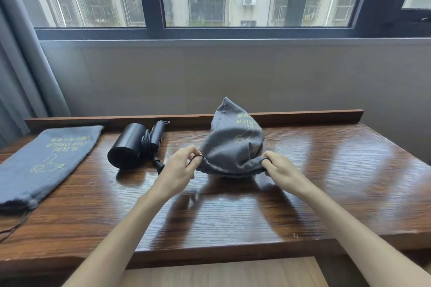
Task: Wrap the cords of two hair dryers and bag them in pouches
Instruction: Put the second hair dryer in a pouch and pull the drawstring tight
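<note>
A grey drawstring pouch [233,144] with yellow print stands bulging at the table's middle, its mouth toward me; whatever fills it is hidden. My left hand [179,168] pinches the drawstring at the left end of the pouch mouth. My right hand [279,168] grips the right end of the mouth. A black hair dryer [130,147] lies to the left, its cord wound around the folded handle and the plug near my left wrist. A second grey pouch [44,161] lies flat at the far left.
The dark wooden table [326,193] has a raised back lip against the wall under a window. A grey curtain [21,65] hangs at the left. The flat pouch's drawstring [14,226] trails over the table's front left edge.
</note>
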`<state>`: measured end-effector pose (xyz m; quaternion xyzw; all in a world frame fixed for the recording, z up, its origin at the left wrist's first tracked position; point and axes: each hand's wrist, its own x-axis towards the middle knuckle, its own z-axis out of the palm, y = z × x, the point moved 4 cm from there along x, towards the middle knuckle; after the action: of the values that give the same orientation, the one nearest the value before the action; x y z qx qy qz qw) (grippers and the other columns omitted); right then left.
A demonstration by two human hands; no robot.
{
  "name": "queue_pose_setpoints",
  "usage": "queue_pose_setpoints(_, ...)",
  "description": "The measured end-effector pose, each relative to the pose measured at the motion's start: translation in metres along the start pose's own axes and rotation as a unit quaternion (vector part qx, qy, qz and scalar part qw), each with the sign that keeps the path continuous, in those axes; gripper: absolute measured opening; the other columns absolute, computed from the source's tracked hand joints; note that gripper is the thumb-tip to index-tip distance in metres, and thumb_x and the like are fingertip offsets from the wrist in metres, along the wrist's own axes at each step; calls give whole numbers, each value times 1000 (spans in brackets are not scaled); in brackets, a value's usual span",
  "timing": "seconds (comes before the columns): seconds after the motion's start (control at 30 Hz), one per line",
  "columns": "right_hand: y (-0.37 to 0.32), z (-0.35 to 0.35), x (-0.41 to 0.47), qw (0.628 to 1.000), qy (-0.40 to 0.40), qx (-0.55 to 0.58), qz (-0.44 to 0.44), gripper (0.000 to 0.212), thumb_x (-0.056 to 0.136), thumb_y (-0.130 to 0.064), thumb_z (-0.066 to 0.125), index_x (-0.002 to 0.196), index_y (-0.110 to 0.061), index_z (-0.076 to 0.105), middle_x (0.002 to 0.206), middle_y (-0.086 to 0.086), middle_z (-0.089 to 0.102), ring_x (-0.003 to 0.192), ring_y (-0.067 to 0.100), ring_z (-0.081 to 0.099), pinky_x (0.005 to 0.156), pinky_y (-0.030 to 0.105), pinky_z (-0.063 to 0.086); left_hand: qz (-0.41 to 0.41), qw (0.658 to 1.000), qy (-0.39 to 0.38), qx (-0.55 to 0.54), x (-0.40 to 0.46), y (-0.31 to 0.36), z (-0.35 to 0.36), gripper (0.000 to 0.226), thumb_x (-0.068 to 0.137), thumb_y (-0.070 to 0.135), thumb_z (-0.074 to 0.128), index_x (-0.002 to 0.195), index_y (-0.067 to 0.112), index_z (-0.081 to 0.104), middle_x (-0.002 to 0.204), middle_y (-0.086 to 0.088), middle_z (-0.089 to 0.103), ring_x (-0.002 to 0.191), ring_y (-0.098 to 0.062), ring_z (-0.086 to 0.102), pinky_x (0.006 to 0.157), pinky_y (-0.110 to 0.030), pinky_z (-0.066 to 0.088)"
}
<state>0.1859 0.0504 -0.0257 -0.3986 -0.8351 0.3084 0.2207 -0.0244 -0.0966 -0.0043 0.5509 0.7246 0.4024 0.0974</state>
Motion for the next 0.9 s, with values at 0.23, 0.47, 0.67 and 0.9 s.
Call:
queue_pose_setpoints(0.23,4,-11,-40,998,-34,-10,-56,9,91,-11,54,85,-16,57,50,-8,39,48,6,33,54,28,27,12,996,-32,-82,-15,-8,-16,11,91,16,64,83,20,71,66,-4,68,59,-4,56,56,-19,42)
queue_pose_setpoints(0.47,18,-29,-69,989,-86,-92,-82,29,95,-34,55,70,-20,63,57,-14,55,59,1,51,57,19,34,18,993,-114,-8,-28,-17,-24,15,83,34,72,77,20,74,51,12,54,49,-2,43,50,-14,30)
queue_pose_setpoints(0.67,50,-65,-66,992,-22,-58,-107,54,85,-71,39,64,-22,53,56,-11,49,56,3,43,58,22,34,39,987,-143,66,-36,-24,-53,35,87,43,60,64,18,68,52,12,54,49,-4,45,49,-14,30)
queue_pose_setpoints(0.9,94,-99,-78,991,46,-96,-80,64,74,-86,30,67,-26,52,57,-6,54,54,6,47,56,21,36,42,991,-109,65,-53,-62,-73,32,87,34,62,59,19,61,54,11,55,52,-2,44,54,-18,35)
